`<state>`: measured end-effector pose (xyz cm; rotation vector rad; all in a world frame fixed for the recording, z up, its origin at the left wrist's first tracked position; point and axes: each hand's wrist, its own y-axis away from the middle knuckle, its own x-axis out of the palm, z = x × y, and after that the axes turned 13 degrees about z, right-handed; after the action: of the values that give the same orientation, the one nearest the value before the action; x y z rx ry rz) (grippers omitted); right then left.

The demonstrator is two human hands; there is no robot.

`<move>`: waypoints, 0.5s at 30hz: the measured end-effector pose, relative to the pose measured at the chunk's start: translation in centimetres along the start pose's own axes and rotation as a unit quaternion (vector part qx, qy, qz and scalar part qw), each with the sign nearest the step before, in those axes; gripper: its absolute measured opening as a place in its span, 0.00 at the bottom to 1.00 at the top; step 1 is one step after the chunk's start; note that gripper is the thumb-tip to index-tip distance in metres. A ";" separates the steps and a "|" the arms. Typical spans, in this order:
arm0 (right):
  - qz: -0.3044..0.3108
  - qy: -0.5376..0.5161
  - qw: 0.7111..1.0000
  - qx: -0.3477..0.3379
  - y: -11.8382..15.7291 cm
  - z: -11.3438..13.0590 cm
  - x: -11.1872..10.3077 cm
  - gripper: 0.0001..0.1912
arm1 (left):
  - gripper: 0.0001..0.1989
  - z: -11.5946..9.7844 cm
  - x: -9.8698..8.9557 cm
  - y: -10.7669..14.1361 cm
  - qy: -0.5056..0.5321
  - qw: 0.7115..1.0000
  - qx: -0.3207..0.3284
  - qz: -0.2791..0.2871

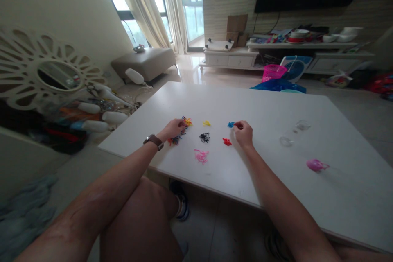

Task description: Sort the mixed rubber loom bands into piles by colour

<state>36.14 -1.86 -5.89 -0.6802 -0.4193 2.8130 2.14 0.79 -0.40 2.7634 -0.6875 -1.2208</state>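
My left hand (174, 128), with a watch (153, 142) on its wrist, has its fingers closed at a mixed pile of colourful rubber bands (175, 141). Whatever the fingertips pinch is too small to make out. Across the table my right hand (245, 133) is closed in a pinch beside a small heap of blue rubber bands (231, 124), its fingertips at the heap's edge. Between the hands lie separate heaps: yellow bands (206, 123), black bands (204, 137), red bands (226, 142) and pink bands (201, 156).
On the right of the white table (264, 108) lie a clear plastic container (295, 132) and a pink-purple object (316, 165). Past the far edge are a pink basket (273, 72) and blue plastic (276, 85). A lamp with white shades (114, 117) stands left.
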 end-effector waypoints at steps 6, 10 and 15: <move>-0.001 0.012 1.000 -0.022 0.1 0.8 -0.2 0.04 | 0.09 -0.5 0.7 -0.1 0.136 0.989 0.037 0.032; 0.083 0.056 0.985 -0.143 1.3 3.5 0.3 0.04 | 0.12 -2.8 1.3 0.7 0.228 0.969 0.053 0.080; 0.224 0.053 0.948 -0.219 3.3 6.2 1.8 0.05 | 0.14 -5.5 2.4 1.1 0.249 0.954 0.082 0.142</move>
<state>31.14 -5.87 -2.45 -1.1395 -1.0031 3.1006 7.04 -1.95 1.91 2.7853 -1.1067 -0.4016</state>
